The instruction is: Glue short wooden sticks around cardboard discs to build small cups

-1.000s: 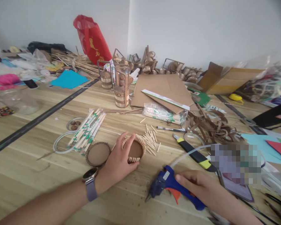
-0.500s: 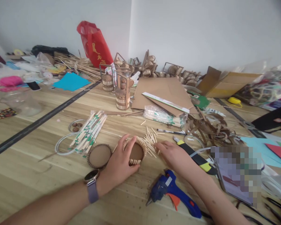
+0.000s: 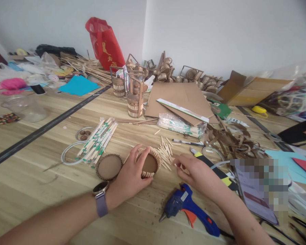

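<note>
My left hand (image 3: 130,175) holds the stick-walled cup (image 3: 148,175) beside the cardboard disc (image 3: 109,166), my right hand (image 3: 195,172) pinched narrow on what looks like a short stick (image 3: 175,164). Probably stick-picking step; next move likely calls for glue gun (image 3: 187,202), steady cup

Left hand (image 3: 130,177) on basket (image 3: 151,164), sticks (image 3: 164,153), glue gun (image 3: 178,202)

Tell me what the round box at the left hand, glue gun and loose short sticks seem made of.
Round box: probably cardboard, by its flat, matte brown base, edged with pale, wood-like pieces.
Glue gun: likely plastic, with a smooth blue body and orange trigger; the grey nozzle possibly metal.
Short sticks: apparently bare wood, pale and matte, without visible paint.
</note>
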A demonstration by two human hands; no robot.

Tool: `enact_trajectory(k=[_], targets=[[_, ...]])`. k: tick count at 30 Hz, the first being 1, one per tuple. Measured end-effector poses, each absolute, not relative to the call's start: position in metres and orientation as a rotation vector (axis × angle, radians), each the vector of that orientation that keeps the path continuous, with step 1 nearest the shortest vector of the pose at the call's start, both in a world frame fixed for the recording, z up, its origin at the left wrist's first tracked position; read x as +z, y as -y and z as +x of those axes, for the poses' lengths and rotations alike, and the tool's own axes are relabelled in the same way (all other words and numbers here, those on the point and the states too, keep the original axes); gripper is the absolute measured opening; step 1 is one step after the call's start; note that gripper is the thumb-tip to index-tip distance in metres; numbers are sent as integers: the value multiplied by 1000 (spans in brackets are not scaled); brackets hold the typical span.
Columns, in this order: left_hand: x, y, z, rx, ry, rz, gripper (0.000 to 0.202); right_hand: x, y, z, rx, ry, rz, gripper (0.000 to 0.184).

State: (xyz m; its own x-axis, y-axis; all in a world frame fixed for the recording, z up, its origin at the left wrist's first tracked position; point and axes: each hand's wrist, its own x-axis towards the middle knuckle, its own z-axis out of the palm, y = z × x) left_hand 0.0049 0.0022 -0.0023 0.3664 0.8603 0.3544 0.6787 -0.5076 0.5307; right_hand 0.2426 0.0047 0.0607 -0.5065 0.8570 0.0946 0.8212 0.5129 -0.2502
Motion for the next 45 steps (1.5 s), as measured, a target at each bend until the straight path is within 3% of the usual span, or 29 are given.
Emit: enact_trajectory(k=[3, 6, 14, 26, 45], targets=[[-3, -2, 5, 887, -1349, 2338, 99, 79, 7, 229, 660, 2391, -1417, 13], [-3, -2, 5, 889, -1302, 2352, 98, 80, 14, 218, 760, 2347, -1291, 12], [-2, -3, 5, 905, -1226, 2364, 95, 45, 8, 212, 377, 2377, -1156, 12], [-1, -3, 5, 897, -1201, 2350, 96, 45, 6, 204, 347, 2433, -1211, 15], [0, -5, 4, 887, -1192, 2340, 94, 37, 12, 200, -107, 2431, -1122, 9]])
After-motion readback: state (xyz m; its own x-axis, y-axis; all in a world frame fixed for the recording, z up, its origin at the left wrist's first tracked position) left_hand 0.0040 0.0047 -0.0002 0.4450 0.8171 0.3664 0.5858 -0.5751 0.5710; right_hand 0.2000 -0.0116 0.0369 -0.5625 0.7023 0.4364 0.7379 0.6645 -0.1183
